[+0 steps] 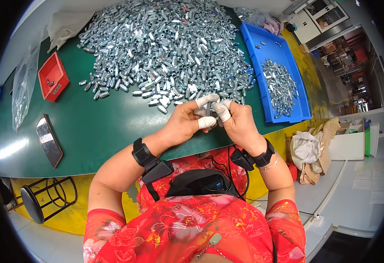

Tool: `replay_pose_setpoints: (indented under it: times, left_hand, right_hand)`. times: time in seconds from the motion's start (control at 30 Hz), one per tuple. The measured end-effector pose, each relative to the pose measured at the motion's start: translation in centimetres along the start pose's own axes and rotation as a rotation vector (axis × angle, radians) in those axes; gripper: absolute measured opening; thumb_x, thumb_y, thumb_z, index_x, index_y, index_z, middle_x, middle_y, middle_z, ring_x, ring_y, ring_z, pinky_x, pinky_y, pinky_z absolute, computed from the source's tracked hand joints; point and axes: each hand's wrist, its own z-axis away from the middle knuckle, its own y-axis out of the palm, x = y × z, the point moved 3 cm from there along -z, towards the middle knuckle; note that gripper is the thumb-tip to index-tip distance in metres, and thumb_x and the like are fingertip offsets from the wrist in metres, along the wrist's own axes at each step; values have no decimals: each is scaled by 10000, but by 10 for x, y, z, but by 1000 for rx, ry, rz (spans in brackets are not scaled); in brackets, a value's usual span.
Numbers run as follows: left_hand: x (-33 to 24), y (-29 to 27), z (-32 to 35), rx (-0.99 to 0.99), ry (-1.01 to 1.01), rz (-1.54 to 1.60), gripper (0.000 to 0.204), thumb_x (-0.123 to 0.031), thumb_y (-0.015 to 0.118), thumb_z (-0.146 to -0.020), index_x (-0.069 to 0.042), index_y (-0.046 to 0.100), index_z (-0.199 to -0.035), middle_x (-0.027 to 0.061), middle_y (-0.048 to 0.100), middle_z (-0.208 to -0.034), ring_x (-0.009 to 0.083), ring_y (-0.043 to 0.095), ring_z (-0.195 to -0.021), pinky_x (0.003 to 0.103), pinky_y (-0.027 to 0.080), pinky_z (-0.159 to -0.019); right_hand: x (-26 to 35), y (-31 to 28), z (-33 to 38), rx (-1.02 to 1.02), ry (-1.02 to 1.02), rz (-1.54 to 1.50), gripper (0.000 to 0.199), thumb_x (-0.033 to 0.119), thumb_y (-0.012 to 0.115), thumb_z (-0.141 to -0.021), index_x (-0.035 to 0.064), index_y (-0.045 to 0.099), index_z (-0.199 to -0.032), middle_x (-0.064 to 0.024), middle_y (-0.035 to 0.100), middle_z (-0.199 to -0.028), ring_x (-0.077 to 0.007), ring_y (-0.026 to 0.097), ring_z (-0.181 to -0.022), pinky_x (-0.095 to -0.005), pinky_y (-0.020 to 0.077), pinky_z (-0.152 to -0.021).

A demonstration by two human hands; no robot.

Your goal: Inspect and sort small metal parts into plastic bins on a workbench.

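My left hand (pixel 184 122) is closed, with its wrapped fingertips pinching a small silvery metal coupling nut (pixel 209 108). Right beside it, my right hand (pixel 241 123) is also closed, thumb and forefinger pressed together near the same nut. What those right fingertips grip is hidden behind white finger wraps. Both hands are above the near edge of the green table (pixel 108 127). Just beyond them spreads a big heap of similar coupling nuts (pixel 170 48), shiny and six-sided.
A blue tray (pixel 259 70) with more nuts stands at the right. On the left are a red bin (pixel 47 81) with a few small parts, a phone (pixel 49 140) and a clear plastic bag (pixel 25 87). A black stool (pixel 33 204) is beyond the table's near-left edge.
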Motion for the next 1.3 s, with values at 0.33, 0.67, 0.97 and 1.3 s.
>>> replay_pose_setpoints:
  times: [0.33, 0.67, 0.97, 1.3]
  left_hand:
    - [-2, -4, 0, -9, -92, 57, 555, -90, 609, -833, -48, 370, -1332, 47, 573, -1015, 103, 538, -790, 255, 472, -641]
    - [-6, 3, -1, -91, 55, -20, 549, -121, 619, -832, -61, 385, -1325, 21, 604, -831, 68, 537, -704, 214, 453, -619]
    - [-4, -11, -2, -23, -47, -106, 499, -192, 581, -870, -59, 393, -1313, 30, 596, -906, 76, 543, -725, 229, 460, -633]
    - [-1, -10, -1, -188, -115, 119, 513, -303, 548, -887, -74, 376, -1313, 58, 587, -833, 85, 536, -652, 236, 468, -611]
  right_hand:
    - [11, 9, 5, -245, -303, -86, 133, 110, 509, -896, -11, 562, -913, -63, 606, -704, -111, 581, -657, -265, 465, -571]
    - [10, 4, -5, -4, 106, -359, 143, 121, 550, -874, -16, 561, -910, -67, 599, -724, -89, 552, -601, -227, 440, -531]
    - [-1, 5, 16, -232, -325, -167, 106, 131, 534, -888, 32, 529, -927, -44, 536, -768, -79, 490, -644, -221, 409, -553]
    - [-95, -55, -3, -485, -33, 485, 216, 105, 604, -817, -8, 570, -999, -118, 616, -851, -213, 590, -689, -299, 473, -645]
